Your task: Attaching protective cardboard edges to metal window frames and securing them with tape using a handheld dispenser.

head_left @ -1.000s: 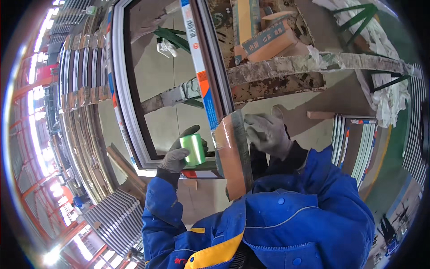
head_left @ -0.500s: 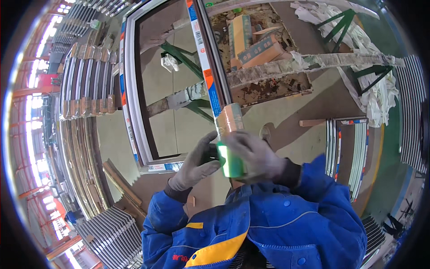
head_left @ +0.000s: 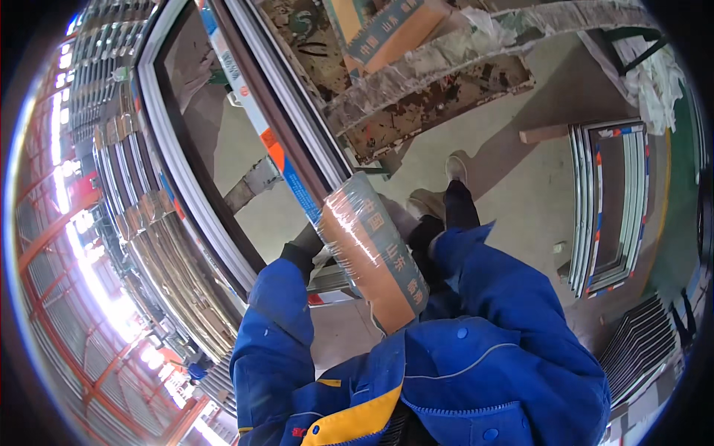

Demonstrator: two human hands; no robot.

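Note:
A long window frame (head_left: pixel 279 97), dark brown and silver with blue, white and orange protective tape, runs from the far left toward my chest. Printed cardboard (head_left: pixel 372 249) under shiny clear film covers its near end. My left hand (head_left: pixel 309 239), grey-gloved, reaches low against the left side of the covered end. On the other side my right hand (head_left: pixel 401 219), gloved too, is partly behind the cardboard. The fingers of both hands are hidden by the cardboard, so their grip cannot be made out.
Padded trestle beams (head_left: pixel 461 52) cross ahead, above a stained board (head_left: pixel 446 111) with cardboard pieces (head_left: pixel 394 33). A stack of frames (head_left: pixel 606 208) lies at right, beside a wood block (head_left: pixel 543 134). Wrapped profiles (head_left: pixel 134 178) stand at left. My shoes (head_left: pixel 457 169) show below.
Both hands have left the middle of the view and gone down beside the covered end. The green tape roll no longer shows. The cardboard end appears larger and nearer, and the view has shifted.

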